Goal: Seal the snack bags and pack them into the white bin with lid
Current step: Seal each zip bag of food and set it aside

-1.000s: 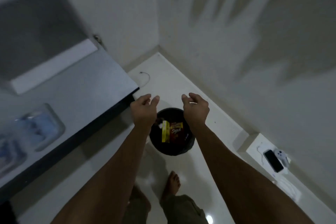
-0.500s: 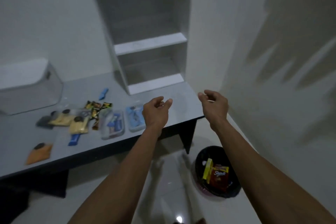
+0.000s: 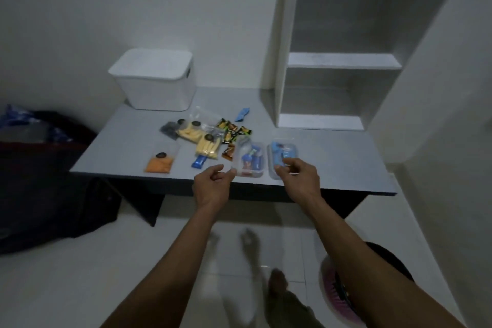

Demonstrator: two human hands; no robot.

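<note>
- Both hands have swung from the floor bin up to the table [image 3: 332,157]; sealing looks next.
- White bin [image 3: 157,82], lid on, sits far left.
- Left hand [image 3: 211,185], loosely curled, grips nothing.
- Right hand [image 3: 299,177] hovers over the blue snack bag [image 3: 279,153]; contact unclear.

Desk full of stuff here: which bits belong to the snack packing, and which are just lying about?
Part of the job:
white bin with lid
orange snack bag
yellow snack bags
clear bags of blue packets
loose wrapped snacks

Just lying about:
shelf unit
dark bag on the floor
</note>
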